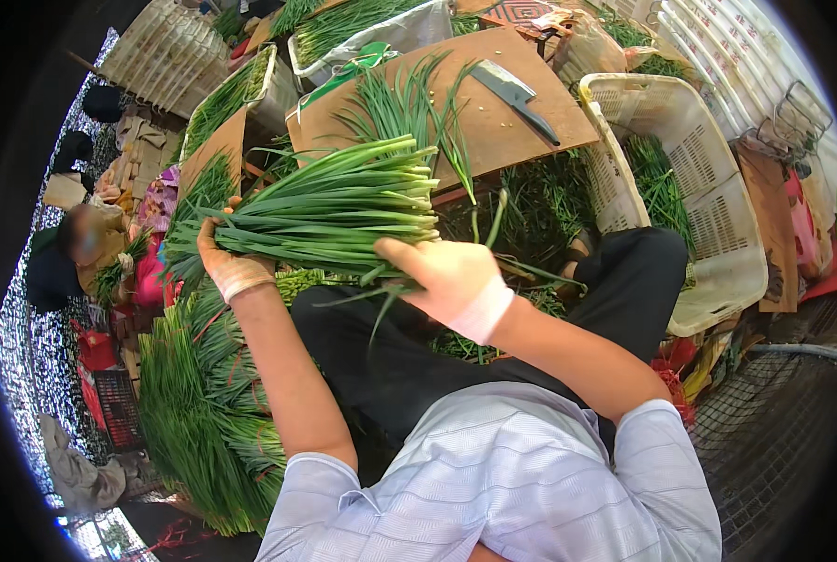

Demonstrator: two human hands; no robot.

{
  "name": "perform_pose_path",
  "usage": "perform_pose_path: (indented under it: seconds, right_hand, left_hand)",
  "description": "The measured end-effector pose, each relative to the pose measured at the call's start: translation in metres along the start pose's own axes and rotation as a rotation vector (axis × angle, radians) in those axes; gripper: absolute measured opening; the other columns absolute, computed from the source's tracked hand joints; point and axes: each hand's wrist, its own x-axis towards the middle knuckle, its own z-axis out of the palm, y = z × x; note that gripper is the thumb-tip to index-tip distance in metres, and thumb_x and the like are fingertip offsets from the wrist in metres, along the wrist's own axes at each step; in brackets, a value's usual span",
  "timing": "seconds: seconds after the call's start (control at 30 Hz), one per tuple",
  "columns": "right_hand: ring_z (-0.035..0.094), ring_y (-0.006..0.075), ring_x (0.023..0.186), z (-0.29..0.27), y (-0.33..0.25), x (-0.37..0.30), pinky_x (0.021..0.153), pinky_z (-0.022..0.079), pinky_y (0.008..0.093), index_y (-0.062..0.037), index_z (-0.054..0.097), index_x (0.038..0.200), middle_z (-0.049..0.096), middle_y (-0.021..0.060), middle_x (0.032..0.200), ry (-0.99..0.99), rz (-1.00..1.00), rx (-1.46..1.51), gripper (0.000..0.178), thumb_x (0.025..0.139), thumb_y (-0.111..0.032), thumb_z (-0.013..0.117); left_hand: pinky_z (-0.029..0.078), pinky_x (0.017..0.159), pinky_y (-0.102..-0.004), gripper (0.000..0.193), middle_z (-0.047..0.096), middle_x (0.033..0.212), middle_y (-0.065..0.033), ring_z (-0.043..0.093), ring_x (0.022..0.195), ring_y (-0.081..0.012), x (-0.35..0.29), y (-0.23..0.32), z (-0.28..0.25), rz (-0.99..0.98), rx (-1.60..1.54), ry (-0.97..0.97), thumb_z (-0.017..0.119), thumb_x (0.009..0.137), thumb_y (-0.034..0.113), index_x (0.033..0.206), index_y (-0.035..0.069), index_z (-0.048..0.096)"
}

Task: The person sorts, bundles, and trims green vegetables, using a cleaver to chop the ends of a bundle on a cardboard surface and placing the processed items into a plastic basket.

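Observation:
A thick bunch of garlic chives (334, 206) lies across in front of me, green leaves to the left and pale stem ends to the right. My left hand (234, 258), in a light glove, is wrapped round its leafy part. Gloved too, my right hand (456, 281) closes at the near side of the stem end, thumb along the stems; its other fingers are mostly hidden. Some stray leaves dangle below that hand. Just beyond, more loose chives (395, 103) lie on a brown board (474, 66), beside a knife (517, 98) with a dark handle.
At the right stands a white plastic crate (718, 225) with some greens inside. Tied chive bundles (212, 403) are piled at my left. Further crates of greens (362, 33) stand beyond the board. Another person (90, 244) sits at the far left, holding greens.

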Motion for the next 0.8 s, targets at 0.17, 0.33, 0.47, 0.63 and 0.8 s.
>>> perform_pose_path:
  seconds: [0.17, 0.33, 0.47, 0.63, 0.8]
  right_hand:
    - [0.067, 0.0312, 0.077, -0.02, 0.046, -0.034, 0.069, 0.054, 0.0395, -0.0087, 0.064, 0.092, 0.065, 0.0089, 0.081, 0.024, 0.096, 0.082, 0.02, 0.073, -0.008, 0.071]
    - [0.068, 0.0318, 0.083, -0.023, 0.018, -0.05, 0.073, 0.055, 0.0361, -0.007, 0.066, 0.102, 0.068, 0.0115, 0.091, 0.057, 0.485, 0.324, 0.029, 0.081, -0.024, 0.078]
    - [0.064, 0.0165, 0.075, 0.006, 0.008, -0.031, 0.066, 0.053, 0.0298, 0.0018, 0.064, 0.105, 0.065, 0.004, 0.086, 0.025, 0.809, 0.855, 0.029, 0.091, -0.024, 0.067]
    - [0.039, 0.0079, 0.048, 0.013, -0.004, 0.004, 0.043, 0.031, 0.025, -0.0081, 0.06, 0.092, 0.049, -0.0009, 0.067, -0.159, 1.186, 1.282, 0.032, 0.087, -0.038, 0.071]
    - [0.042, 0.0099, 0.049, 0.029, 0.001, 0.007, 0.044, 0.033, 0.0268, -0.0054, 0.061, 0.099, 0.051, 0.0005, 0.065, -0.018, 1.158, 1.204, 0.032, 0.086, -0.032, 0.073]
  left_hand:
    - [0.055, 0.089, -0.0462, 0.021, 0.071, 0.096, -0.0091, 0.066, 0.09, -0.0254, 0.011, 0.012, -0.017, 0.057, -0.004, 0.134, 0.054, 0.093, 0.028, 0.09, 0.009, 0.063]
    - [0.054, 0.09, -0.0492, 0.032, 0.069, 0.1, -0.0102, 0.064, 0.097, -0.03, 0.008, 0.013, -0.019, 0.138, 0.045, 0.262, 0.051, 0.092, 0.029, 0.098, 0.002, 0.067]
    - [0.053, 0.092, -0.0518, 0.033, 0.069, 0.104, -0.0128, 0.064, 0.102, -0.0317, -0.005, 0.005, -0.01, 0.159, -0.028, 0.155, 0.052, 0.093, 0.031, 0.099, 0.002, 0.065]
    - [0.051, 0.097, -0.0532, 0.028, 0.069, 0.101, -0.0131, 0.063, 0.105, -0.0346, -0.028, -0.002, 0.011, 0.154, -0.054, 0.002, 0.055, 0.089, 0.028, 0.096, 0.002, 0.063]
    - [0.053, 0.093, -0.052, 0.03, 0.071, 0.101, -0.0123, 0.065, 0.101, -0.0333, -0.037, 0.0, 0.014, 0.1, -0.045, -0.08, 0.055, 0.091, 0.029, 0.093, 0.002, 0.068]
